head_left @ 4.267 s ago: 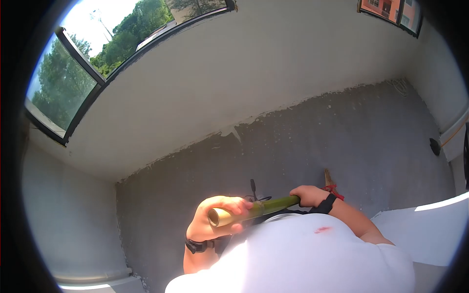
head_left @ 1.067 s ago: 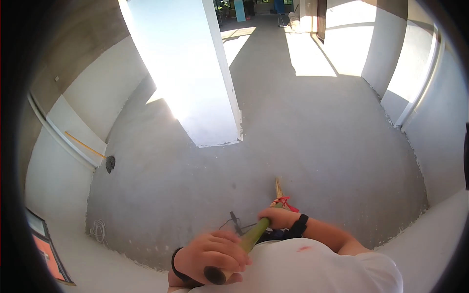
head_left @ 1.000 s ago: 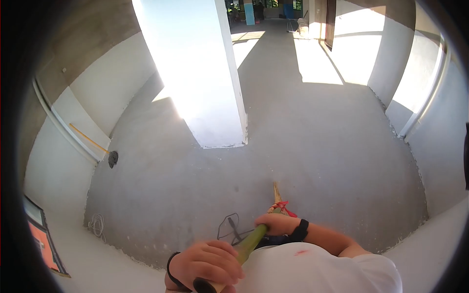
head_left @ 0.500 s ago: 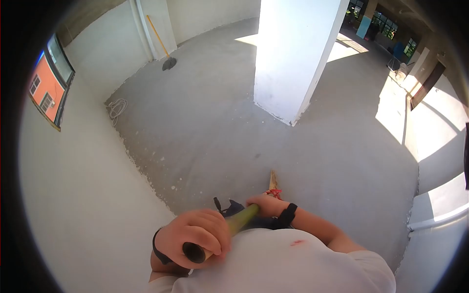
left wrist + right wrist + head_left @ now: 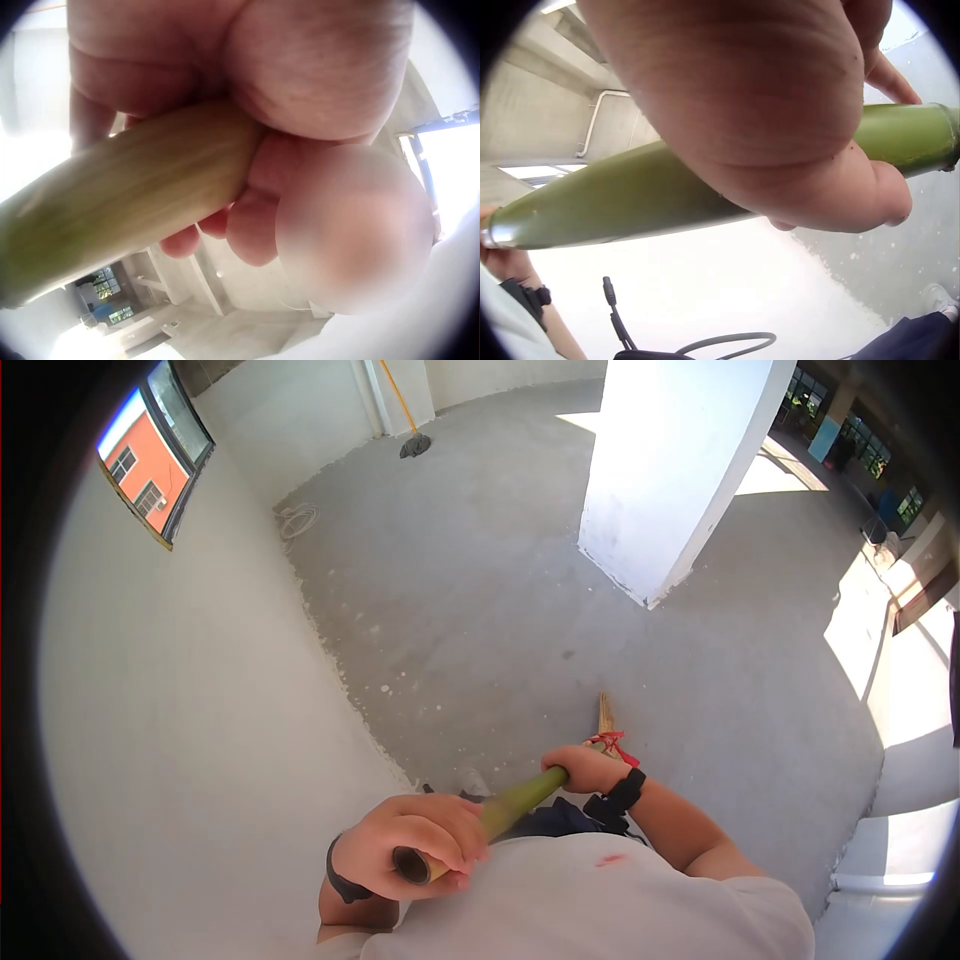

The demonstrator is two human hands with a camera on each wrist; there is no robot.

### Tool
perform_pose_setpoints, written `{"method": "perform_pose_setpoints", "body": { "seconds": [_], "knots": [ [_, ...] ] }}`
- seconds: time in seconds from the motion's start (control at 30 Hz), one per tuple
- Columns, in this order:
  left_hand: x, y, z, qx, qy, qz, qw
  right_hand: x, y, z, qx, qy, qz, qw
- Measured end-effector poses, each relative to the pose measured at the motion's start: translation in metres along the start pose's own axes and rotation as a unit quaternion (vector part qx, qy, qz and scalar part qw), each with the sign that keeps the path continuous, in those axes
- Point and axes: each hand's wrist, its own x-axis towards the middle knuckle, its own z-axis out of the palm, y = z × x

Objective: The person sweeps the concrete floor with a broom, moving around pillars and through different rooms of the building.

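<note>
Both hands hold a broom whose handle point(image 5: 522, 802) is a green bamboo pole, slanting across the front of the body. My left hand point(image 5: 405, 832) wraps the top of it, and the hollow cut end shows beside the fingers. In the left wrist view the pale end of the bamboo point(image 5: 142, 184) runs into the palm under curled fingers. My right hand point(image 5: 590, 768) grips it lower down; the right wrist view shows fingers around the green bamboo point(image 5: 622, 199). Beyond that hand, a narrow straw-coloured head point(image 5: 605, 710) bound with a red tie point(image 5: 624, 748) points at the floor.
A white wall point(image 5: 200, 700) stands close on the left, with a window point(image 5: 160, 470) above. A square white column point(image 5: 670, 490) rises from the grey floor point(image 5: 470, 550). Coiled white cable point(image 5: 298, 521) and a mop point(image 5: 415, 445) lie toward the far wall. A black cable point(image 5: 731, 341) hangs near the body.
The head view has swung from the window wall to the open room, then leftward, so the column slides right. Both hands keep their grip on the broom throughout.
</note>
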Motion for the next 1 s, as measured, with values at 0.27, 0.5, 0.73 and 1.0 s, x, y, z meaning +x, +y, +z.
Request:
{"method": "perform_pose_setpoints", "body": {
  "seconds": [0.27, 0.5, 0.73, 1.0],
  "knots": [
    [0.001, 0.031, -0.047, 0.038, -0.099, 0.111, 0.988, 0.113, -0.062, 0.014, 0.06, -0.057, -0.086, 0.993],
    [0.002, 0.071, -0.102, 0.132, -0.152, 0.097, 0.975, 0.241, -0.137, 0.015, 0.112, -0.106, -0.165, 0.974],
    [0.019, 0.041, -0.152, 0.186, -0.078, -0.015, 0.979, 0.303, -0.178, -0.002, 0.486, -0.244, 0.238, 0.805],
    [0.028, -0.011, -0.211, 0.237, 0.048, -0.093, 0.966, 0.329, -0.163, -0.031, 0.371, -0.226, 0.018, 0.9]
  ]
}}
